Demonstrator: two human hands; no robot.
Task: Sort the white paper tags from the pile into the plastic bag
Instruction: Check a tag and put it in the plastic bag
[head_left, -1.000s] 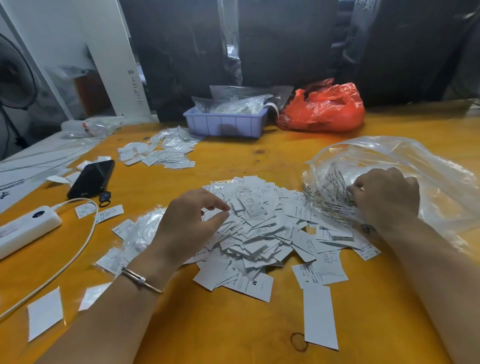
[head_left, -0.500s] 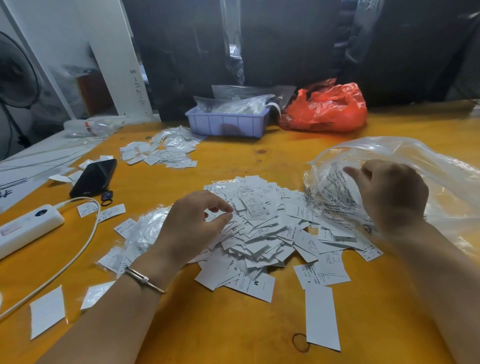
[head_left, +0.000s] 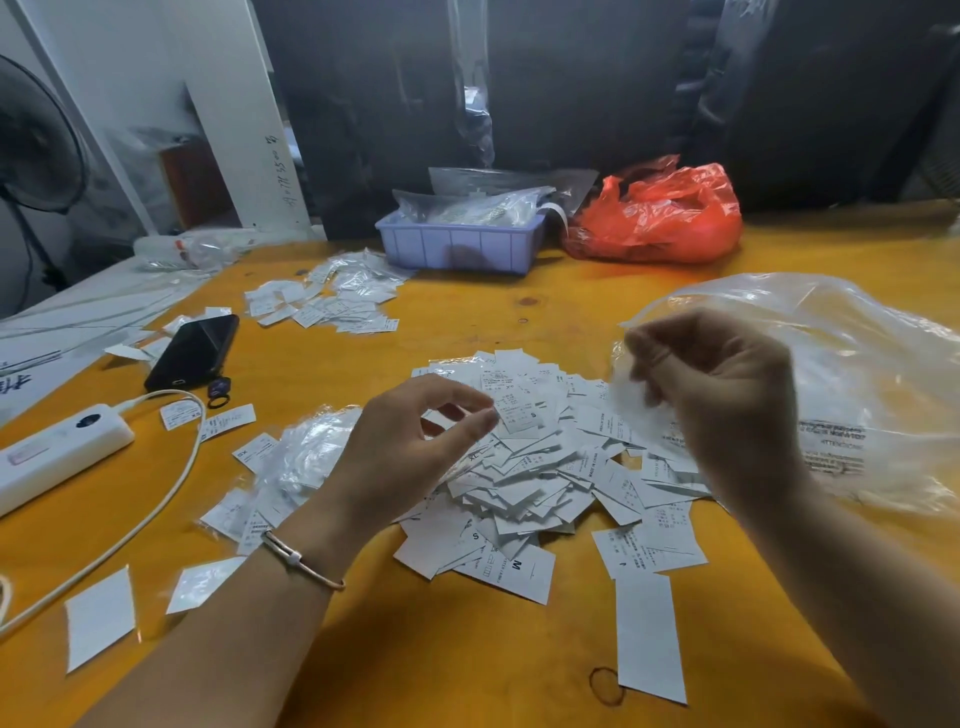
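Observation:
A pile of white paper tags (head_left: 530, 467) lies in the middle of the orange table (head_left: 467, 665). A large clear plastic bag (head_left: 857, 364) lies to the pile's right, its mouth facing the pile. My left hand (head_left: 405, 457) hovers over the pile's left side with thumb and forefinger loosely curled and a gap between them; nothing is in it. My right hand (head_left: 727, 405) is raised at the bag's mouth, fingers curled and pinching the bag's blurred film edge.
A black phone (head_left: 192, 351), a white power strip (head_left: 57, 452) and its cable (head_left: 156, 499) lie at the left. Clear sleeves (head_left: 301, 457) sit under my left wrist. A lilac tray (head_left: 457, 249), a red bag (head_left: 660, 218) and a second tag heap (head_left: 332, 301) are at the back.
My right hand has risen from the tags at the bag's mouth, lifting the bag's edge. My left hand has lifted slightly off the pile and its thumb and forefinger have parted.

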